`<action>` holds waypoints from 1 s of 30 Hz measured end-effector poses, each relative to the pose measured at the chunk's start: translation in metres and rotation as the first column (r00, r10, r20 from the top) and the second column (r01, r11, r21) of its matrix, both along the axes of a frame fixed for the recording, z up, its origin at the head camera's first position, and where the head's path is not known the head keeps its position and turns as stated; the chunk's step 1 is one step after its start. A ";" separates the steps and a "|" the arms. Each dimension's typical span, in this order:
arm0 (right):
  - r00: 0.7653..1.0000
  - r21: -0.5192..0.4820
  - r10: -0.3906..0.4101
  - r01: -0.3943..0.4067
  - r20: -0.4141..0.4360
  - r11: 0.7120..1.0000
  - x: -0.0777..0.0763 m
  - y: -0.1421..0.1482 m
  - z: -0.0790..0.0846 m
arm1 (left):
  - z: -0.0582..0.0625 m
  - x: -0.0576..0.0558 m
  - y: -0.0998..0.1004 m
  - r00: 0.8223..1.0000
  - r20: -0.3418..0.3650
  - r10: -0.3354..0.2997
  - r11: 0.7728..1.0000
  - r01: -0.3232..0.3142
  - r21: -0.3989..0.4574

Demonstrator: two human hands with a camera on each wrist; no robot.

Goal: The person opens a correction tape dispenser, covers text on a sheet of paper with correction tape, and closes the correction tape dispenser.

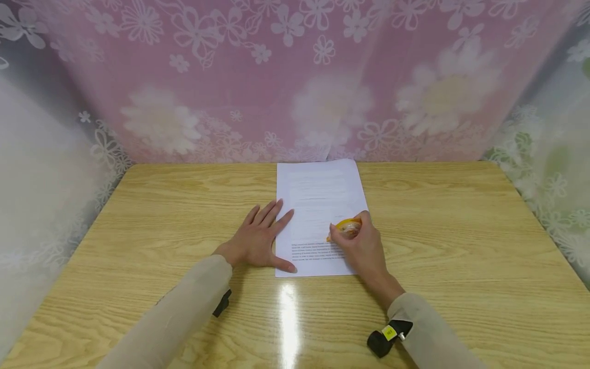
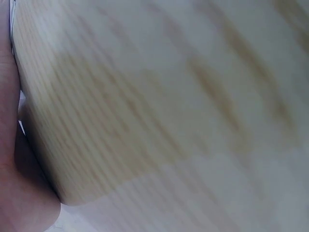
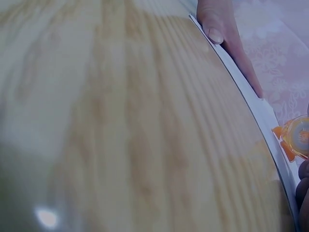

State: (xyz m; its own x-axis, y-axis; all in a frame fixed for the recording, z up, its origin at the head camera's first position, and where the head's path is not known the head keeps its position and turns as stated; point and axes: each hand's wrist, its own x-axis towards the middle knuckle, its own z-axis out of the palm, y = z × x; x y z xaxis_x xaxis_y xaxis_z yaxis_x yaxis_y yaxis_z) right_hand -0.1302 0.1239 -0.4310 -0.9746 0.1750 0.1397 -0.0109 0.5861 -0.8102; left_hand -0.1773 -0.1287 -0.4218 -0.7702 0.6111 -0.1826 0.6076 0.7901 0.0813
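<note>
A sheet of paper (image 1: 315,187) lies on the wooden table, with several lines of printed text near its lower edge and whiter bands over faint text above. My left hand (image 1: 259,240) rests spread on the paper's left side, thumb near the bottom corner. Between the thumb and fingers of my right hand (image 1: 367,252) is an orange correction tape dispenser (image 1: 349,226), its tip at the right end of the top readable line. The right wrist view shows the dispenser's clear round body (image 3: 298,136) low over the sheet. Only the edge of my left hand (image 2: 14,145) shows in the left wrist view.
The wooden table (image 1: 461,230) spreads out on both sides of the paper. A pink flowered curtain (image 1: 258,92) hangs along its back edge, and pale flowered cloth (image 1: 41,164) hangs at the sides. A black camera (image 1: 380,342) is strapped to the right wrist.
</note>
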 end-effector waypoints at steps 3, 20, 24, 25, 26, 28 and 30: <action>1.000 -0.003 -0.006 0.006 -0.003 1.000 0.000 0.003 0.000 | 0.002 0.000 0.001 1.000 -0.008 -0.004 1.000 0.004 0.000; 1.000 0.001 -0.006 0.006 0.006 1.000 0.002 0.015 0.002 | 0.004 0.001 -0.003 1.000 0.023 -0.009 1.000 0.009 0.013; 1.000 0.010 -0.011 0.010 0.021 1.000 0.002 0.018 0.001 | 0.004 0.002 -0.002 1.000 0.025 -0.015 1.000 0.014 0.015; 1.000 0.014 -0.012 0.011 0.019 1.000 0.002 0.019 0.001 | 0.004 0.002 -0.001 1.000 0.025 -0.014 1.000 0.014 0.013; 1.000 0.019 -0.013 0.013 0.015 1.000 0.002 0.020 0.001 | 0.003 0.002 -0.001 1.000 0.026 -0.013 1.000 0.012 0.011; 1.000 0.030 -0.015 0.015 0.003 0.999 0.002 0.021 0.002 | 0.003 0.002 -0.001 1.000 0.025 -0.009 1.000 0.008 0.010; 1.000 0.036 -0.016 0.017 -0.010 0.999 0.002 0.023 0.003 | 0.003 0.001 -0.001 1.000 0.024 -0.003 1.000 0.003 0.009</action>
